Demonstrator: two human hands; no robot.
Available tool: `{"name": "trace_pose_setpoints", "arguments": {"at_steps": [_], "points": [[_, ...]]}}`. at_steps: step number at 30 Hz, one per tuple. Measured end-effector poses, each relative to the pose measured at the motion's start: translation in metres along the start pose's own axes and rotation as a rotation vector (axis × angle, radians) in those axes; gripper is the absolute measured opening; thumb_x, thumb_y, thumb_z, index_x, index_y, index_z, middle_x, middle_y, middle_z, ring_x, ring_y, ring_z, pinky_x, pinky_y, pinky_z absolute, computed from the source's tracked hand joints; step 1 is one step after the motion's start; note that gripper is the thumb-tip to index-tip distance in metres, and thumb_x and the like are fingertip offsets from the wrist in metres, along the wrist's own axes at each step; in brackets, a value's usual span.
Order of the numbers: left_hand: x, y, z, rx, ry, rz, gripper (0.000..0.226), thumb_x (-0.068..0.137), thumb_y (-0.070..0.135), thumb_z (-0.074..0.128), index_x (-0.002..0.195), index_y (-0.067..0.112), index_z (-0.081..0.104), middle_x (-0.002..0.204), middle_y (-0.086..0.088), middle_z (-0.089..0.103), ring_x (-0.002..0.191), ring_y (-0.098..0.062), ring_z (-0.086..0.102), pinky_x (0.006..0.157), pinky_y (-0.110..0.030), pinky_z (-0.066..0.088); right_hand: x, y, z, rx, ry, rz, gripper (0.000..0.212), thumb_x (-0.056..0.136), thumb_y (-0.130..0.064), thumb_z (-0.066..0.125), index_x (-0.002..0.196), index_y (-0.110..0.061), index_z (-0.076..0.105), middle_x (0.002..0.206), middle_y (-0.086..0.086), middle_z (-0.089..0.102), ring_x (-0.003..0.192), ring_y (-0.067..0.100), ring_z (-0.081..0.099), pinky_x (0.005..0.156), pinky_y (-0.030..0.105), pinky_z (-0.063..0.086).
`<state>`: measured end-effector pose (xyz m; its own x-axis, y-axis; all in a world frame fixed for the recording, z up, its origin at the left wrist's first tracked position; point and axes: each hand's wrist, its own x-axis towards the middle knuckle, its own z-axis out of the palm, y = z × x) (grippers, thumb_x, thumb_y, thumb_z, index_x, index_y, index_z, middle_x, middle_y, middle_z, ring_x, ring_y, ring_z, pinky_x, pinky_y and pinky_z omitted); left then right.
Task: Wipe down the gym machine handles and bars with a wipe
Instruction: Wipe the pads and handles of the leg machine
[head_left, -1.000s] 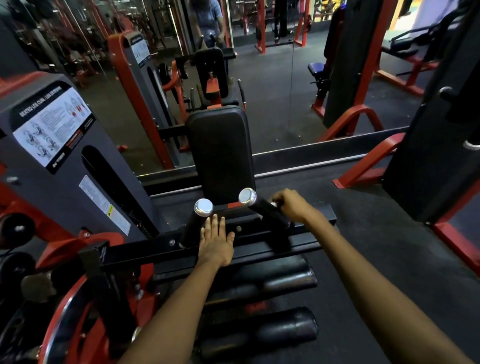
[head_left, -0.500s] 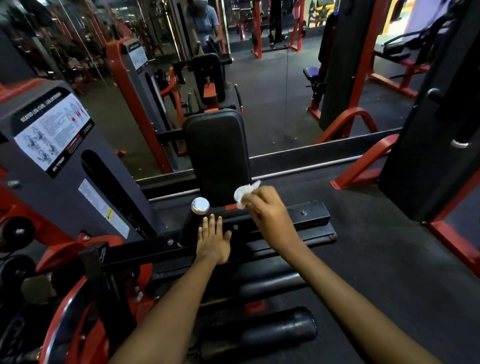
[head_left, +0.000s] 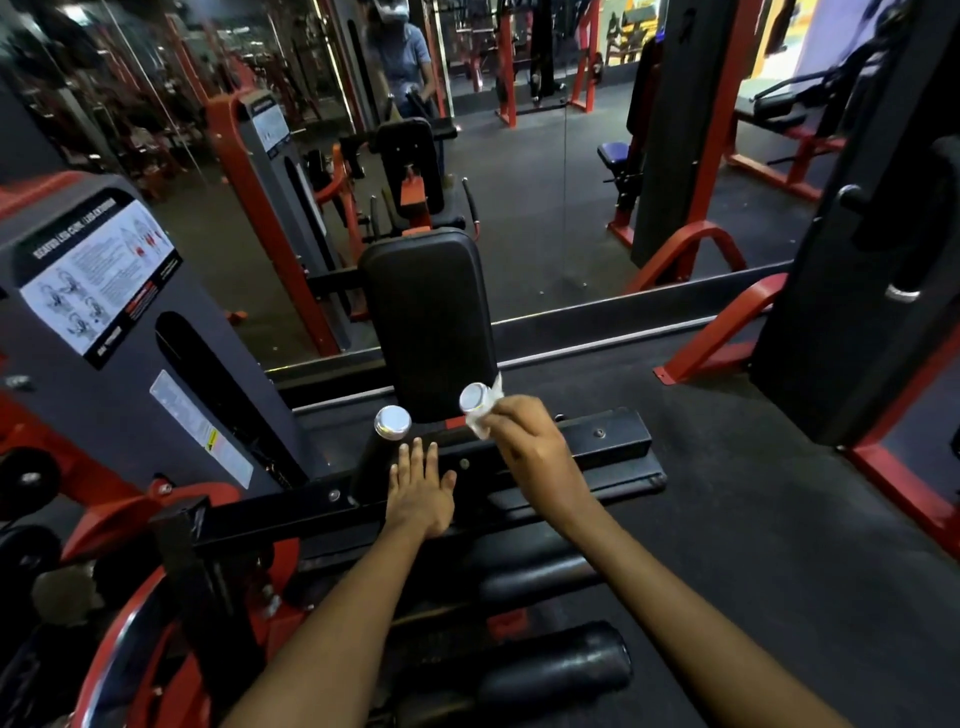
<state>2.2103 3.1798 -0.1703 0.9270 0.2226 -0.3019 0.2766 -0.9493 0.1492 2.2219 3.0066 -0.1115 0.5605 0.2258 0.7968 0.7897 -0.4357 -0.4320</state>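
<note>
My right hand (head_left: 524, 441) grips the wipe (head_left: 480, 418) around the right handle (head_left: 474, 399); my left hand (head_left: 420, 493) rests flat, fingers straight, on the black bar (head_left: 613, 441).

You're standing in a commercial gym — red-and-black weight machines fill the room. Right before you is a seated leg curl machine with a black back pad (head_left: 428, 317) and an instruction placard (head_left: 101, 280) on its weight-stack housing at the left. A wall mirror (head_left: 519, 182) on the far side reflects more red frames, a bench (head_left: 615, 153) and dark rubber flooring (head_left: 753, 519) — all gym fittings.
</note>
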Motion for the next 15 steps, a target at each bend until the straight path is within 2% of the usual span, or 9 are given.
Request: {"name": "trace_pose_setpoints", "arguments": {"at_steps": [1,3,6,8,10,11,12,13,15], "points": [[0.001,0.000,0.000,0.000,-0.001,-0.001,0.059,0.106,0.038,0.013,0.154,0.013,-0.008,0.160,-0.006,-0.020,0.146,-0.023,-0.022,0.118,-0.040,-0.010,-0.004,0.005,0.003,-0.009,-0.023,-0.041,0.013,0.086,0.001,0.060,0.097,0.000,0.067,0.103,0.008,0.056,0.099,0.019,0.053,0.090,0.020,0.042],[0.002,-0.001,0.000,0.006,0.000,0.000,0.059,0.106,0.038,0.014,0.154,0.013,-0.009,0.160,-0.006,-0.021,0.146,-0.023,-0.023,0.118,-0.040,-0.010,-0.023,0.026,0.003,-0.020,-0.040,0.035,0.014,0.089,-0.006,0.057,0.098,-0.001,0.068,0.101,0.007,0.057,0.097,0.017,0.054,0.091,0.016,0.041],[0.002,-0.001,0.001,0.010,-0.007,0.002,0.059,0.106,0.038,0.013,0.153,0.012,-0.010,0.160,-0.006,-0.022,0.146,-0.024,-0.023,0.119,-0.040,-0.010,-0.056,0.058,-0.009,-0.078,-0.087,0.362,0.017,0.081,0.002,0.056,0.093,-0.001,0.069,0.097,0.010,0.061,0.090,0.027,0.061,0.085,0.013,0.039],[0.002,-0.001,0.001,0.020,-0.004,-0.004,0.059,0.106,0.038,0.013,0.153,0.012,-0.011,0.160,-0.006,-0.023,0.146,-0.024,-0.023,0.119,-0.040,-0.010,-0.059,0.066,-0.016,-0.098,-0.074,0.561,0.024,0.076,0.012,0.058,0.090,-0.003,0.070,0.091,0.008,0.060,0.084,0.030,0.061,0.078,0.019,0.042],[0.004,0.000,0.001,0.033,-0.001,-0.004,0.059,0.106,0.038,0.013,0.153,0.012,-0.010,0.160,-0.007,-0.022,0.146,-0.024,-0.023,0.119,-0.040,-0.010,-0.027,0.060,-0.017,0.005,0.031,0.644,0.020,0.082,0.007,0.059,0.094,-0.005,0.070,0.090,0.008,0.062,0.084,0.023,0.062,0.076,0.024,0.046],[0.004,0.000,0.001,0.035,-0.004,-0.002,0.059,0.106,0.038,0.013,0.153,0.012,-0.010,0.160,-0.007,-0.022,0.146,-0.024,-0.023,0.119,-0.040,-0.009,-0.002,0.052,-0.017,0.118,0.059,0.635,0.018,0.085,0.004,0.059,0.097,-0.005,0.069,0.092,0.010,0.064,0.083,0.015,0.062,0.076,0.021,0.047],[0.004,0.000,0.001,0.036,-0.007,-0.001,0.059,0.106,0.038,0.014,0.154,0.012,-0.010,0.160,-0.007,-0.022,0.146,-0.024,-0.022,0.118,-0.040,-0.010,0.024,0.043,-0.017,0.272,0.005,0.626,0.019,0.086,0.004,0.058,0.099,-0.004,0.069,0.096,0.011,0.065,0.082,0.005,0.062,0.077,0.016,0.047],[0.003,0.000,0.001,0.035,-0.009,-0.001,0.059,0.106,0.038,0.014,0.154,0.012,-0.010,0.160,-0.007,-0.021,0.146,-0.024,-0.022,0.118,-0.040,-0.010,0.048,0.034,-0.017,0.431,-0.127,0.614,0.021,0.086,0.006,0.057,0.101,-0.004,0.069,0.098,0.011,0.066,0.079,-0.003,0.061,0.078,0.013,0.047],[0.003,0.000,0.000,0.032,-0.010,-0.001,0.059,0.106,0.038,0.013,0.153,0.011,-0.010,0.160,-0.007,-0.022,0.146,-0.024,-0.023,0.118,-0.040,-0.010,0.079,0.028,-0.012,0.526,-0.481,0.535,0.024,0.085,0.010,0.056,0.102,-0.001,0.068,0.097,0.006,0.066,0.077,-0.010,0.059,0.081,0.012,0.046]]}}
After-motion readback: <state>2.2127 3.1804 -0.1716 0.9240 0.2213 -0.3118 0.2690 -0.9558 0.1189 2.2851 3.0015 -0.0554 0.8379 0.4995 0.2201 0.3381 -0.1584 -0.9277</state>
